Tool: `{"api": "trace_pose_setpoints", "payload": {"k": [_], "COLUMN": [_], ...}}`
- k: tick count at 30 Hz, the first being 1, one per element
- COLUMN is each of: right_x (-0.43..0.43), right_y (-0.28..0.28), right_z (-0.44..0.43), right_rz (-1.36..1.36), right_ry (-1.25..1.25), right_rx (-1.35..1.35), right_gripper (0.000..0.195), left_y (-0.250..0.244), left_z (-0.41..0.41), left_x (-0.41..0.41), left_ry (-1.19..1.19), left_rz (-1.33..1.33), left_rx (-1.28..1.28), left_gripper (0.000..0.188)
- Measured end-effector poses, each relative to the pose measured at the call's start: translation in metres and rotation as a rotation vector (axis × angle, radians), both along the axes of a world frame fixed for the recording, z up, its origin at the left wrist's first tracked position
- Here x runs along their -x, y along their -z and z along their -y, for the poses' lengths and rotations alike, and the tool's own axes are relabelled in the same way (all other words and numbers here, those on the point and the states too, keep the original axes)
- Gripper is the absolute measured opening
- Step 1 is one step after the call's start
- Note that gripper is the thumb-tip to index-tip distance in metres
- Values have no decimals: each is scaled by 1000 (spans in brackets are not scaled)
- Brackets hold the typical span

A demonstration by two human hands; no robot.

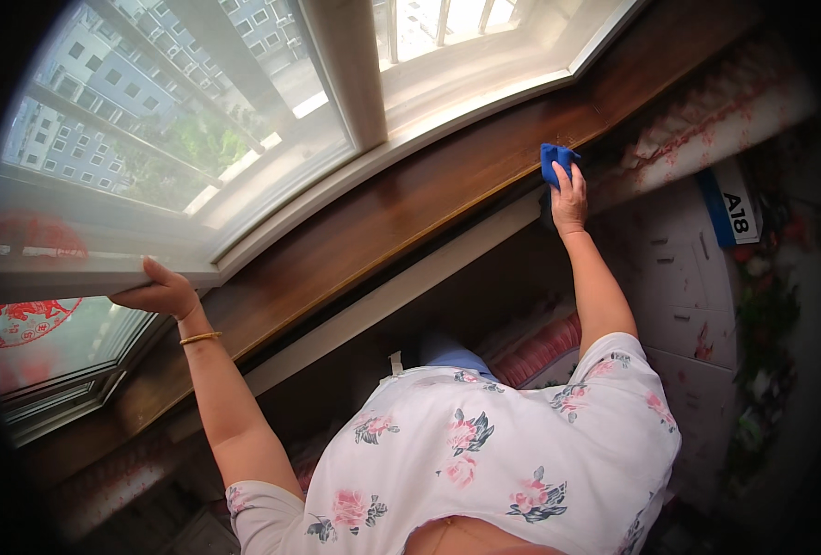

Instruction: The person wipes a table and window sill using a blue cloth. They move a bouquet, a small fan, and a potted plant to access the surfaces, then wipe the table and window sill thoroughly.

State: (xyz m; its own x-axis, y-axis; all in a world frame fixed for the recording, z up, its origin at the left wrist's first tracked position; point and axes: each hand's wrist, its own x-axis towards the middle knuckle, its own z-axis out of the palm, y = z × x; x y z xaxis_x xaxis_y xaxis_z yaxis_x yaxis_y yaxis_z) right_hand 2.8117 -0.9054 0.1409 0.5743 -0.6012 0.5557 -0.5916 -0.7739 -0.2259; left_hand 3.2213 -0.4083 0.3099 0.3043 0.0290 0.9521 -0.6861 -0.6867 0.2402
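My right hand (568, 201) grips a folded blue cloth (554, 164) at the front edge of the brown wooden windowsill (396, 215). Far to the left, my left hand (164, 291) rests against the lower rail of the white-framed window sash (98, 274), its thumb up on the frame; the undersides of its fingers are partly hidden. A gold-coloured bangle (201, 338) circles the left wrist. The sill runs slantwise between both arms, below the window frame.
Bars (443, 24) stand outside the glass. A red round paper decoration (32, 322) is on the left pane. Below the sill runs a pale ledge (410, 277). Ruffled floral fabric (695, 139) lies at the right, near a pale drawer cabinet (681, 277) and artificial-looking flowers (764, 312).
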Motion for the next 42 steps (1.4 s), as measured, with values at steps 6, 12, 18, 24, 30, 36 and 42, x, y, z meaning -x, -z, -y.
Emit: {"api": "trace_pose_setpoints", "payload": {"k": [6,12,18,24,30,36,42], "right_x": [65,88,46,81,66,67,51], "right_y": [61,102,63,151,123,29,97], "right_z": [89,208,215,214,103,95,64], "right_rz": [-91,-79,-774,-387,87,-166,-290], "right_ry": [285,361,370,173,-79,-85,-28], "right_rx": [-304,-252,-520,-497,-708,-683,-427], "right_gripper": [45,42,42,37,33,33,53], "left_y": [9,13,17,15,17,19,12], "left_z": [-6,-19,-35,-14,-12,-14,1], "left_x": [-6,-9,-10,-17,-13,-12,-7], "left_ry": [-102,-221,-333,-343,-343,-318,-266], "left_rz": [-1,-43,-82,-143,-113,-63,-58], "left_rx": [-14,-30,-18,25,44,46,38], "left_gripper": [73,66,64,57,57,57,63]}}
